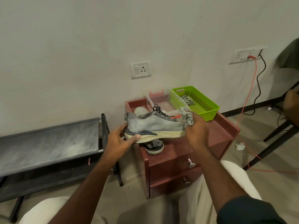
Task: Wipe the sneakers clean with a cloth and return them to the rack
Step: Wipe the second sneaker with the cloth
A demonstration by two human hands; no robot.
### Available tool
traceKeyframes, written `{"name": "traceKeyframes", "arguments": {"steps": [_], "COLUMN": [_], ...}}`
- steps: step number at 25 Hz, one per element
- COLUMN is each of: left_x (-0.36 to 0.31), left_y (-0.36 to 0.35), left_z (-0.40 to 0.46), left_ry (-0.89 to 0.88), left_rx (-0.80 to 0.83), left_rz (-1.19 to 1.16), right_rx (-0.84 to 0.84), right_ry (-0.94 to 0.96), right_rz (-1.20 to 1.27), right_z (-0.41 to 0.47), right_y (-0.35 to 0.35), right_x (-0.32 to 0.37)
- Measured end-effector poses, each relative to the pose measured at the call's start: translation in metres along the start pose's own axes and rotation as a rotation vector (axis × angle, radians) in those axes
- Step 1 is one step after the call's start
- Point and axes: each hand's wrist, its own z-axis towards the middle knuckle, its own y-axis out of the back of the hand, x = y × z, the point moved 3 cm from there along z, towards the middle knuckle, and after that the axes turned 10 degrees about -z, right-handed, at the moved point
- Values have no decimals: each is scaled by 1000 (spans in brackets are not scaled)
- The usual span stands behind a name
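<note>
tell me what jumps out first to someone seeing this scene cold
A grey sneaker held in mid-air at centre, the left hand gripping its heel while the right hand presses a cloth to its toe. Behind, a bright green basket sits on the maroon cabinet.

basket (208, 109): green, on cabinet top
cabinet (171, 172): maroon, two drawers
wall socket (140, 69): white, above cabinet
orange cable (249, 97): plugged in at right

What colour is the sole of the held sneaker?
Cream, off-white; the sneaker's sole shows best in the head view.
</note>
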Motion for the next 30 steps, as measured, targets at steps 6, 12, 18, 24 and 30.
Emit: {"name": "traceKeyframes", "arguments": {"steps": [6, 12, 18, 24, 30], "left_x": [-3, -7, -1, -2, 2], "left_y": [-7, -7, -5, -7, -12], "left_z": [-1, -6, -3, -5, -1], "left_ry": [-58, -44, -28, 21, 112], "left_rx": [-3, -11, -45, -35, 20], "left_rz": [34, 45, 12, -18, -245], "right_rx": [188, 155, 166, 186, 146], "right_ry": [778, 203, 690, 312, -119], "right_rz": [-21, -231, -34, -303, -19], "right_z": [-73, -1, -62, -10, -19], "right_y": [-41, -31, -30, -41, -34], "right_x": [83, -4, 59, 3, -10]}}
